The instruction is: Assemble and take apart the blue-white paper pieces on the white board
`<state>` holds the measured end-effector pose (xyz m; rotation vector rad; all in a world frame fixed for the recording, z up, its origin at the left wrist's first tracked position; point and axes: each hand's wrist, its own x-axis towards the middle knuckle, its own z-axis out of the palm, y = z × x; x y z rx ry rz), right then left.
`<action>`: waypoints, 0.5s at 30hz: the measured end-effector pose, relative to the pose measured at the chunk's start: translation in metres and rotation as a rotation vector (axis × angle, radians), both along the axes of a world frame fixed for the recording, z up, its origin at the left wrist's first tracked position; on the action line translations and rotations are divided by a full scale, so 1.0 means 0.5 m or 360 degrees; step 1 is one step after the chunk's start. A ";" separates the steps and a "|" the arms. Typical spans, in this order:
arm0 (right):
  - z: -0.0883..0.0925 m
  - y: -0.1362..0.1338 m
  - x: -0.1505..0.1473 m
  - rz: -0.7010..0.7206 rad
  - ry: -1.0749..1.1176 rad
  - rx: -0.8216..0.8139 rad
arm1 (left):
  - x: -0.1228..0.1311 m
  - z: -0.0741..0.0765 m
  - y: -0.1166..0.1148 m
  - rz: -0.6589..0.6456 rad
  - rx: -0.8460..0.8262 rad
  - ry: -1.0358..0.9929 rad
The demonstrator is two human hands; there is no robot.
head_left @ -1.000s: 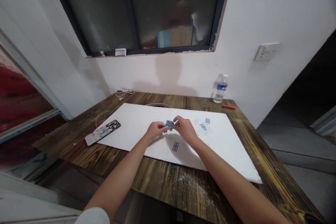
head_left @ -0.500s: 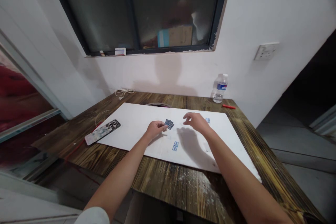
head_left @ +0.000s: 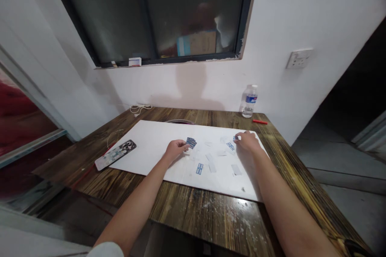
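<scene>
My left hand (head_left: 176, 149) is closed on a small fanned stack of blue-patterned cards (head_left: 191, 143), held above a white board (head_left: 157, 144). At the board's far right, the fingertips of my right hand (head_left: 247, 141) pinch a blue-patterned card (head_left: 235, 138); whether it is lifted I cannot tell. Just left of that hand lies another patterned card (head_left: 230, 145), and a further blue-patterned card (head_left: 199, 168) is nearer the front. Several pale cards lie scattered between my hands, among them one pale card (head_left: 237, 169) below my right hand.
A phone in a patterned case (head_left: 116, 154) overlaps the board's left edge. Along the back of the wooden table (head_left: 193, 204) are a white cable (head_left: 140, 108), a water bottle (head_left: 249, 102) and a red pen (head_left: 259, 121). The wall and window rise behind.
My right hand has moved right, from the middle of the board to the card at its far right, and its fingers have closed. My left hand keeps holding its cards.
</scene>
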<state>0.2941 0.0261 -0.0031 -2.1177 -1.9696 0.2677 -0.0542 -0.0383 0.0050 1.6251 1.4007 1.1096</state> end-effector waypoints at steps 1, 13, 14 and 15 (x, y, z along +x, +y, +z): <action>0.000 -0.001 -0.003 -0.0014 0.0010 -0.0001 | 0.001 0.001 -0.001 0.0007 -0.0005 -0.0003; -0.002 0.006 -0.006 -0.0101 0.0099 -0.0088 | 0.002 0.002 -0.001 -0.0001 -0.0025 -0.0018; -0.002 0.006 -0.007 -0.0108 0.0094 -0.0094 | 0.002 0.002 -0.001 0.0002 -0.0023 -0.0024; -0.003 0.007 -0.007 -0.0123 0.0091 -0.0103 | 0.003 0.002 -0.001 0.0002 -0.0021 -0.0030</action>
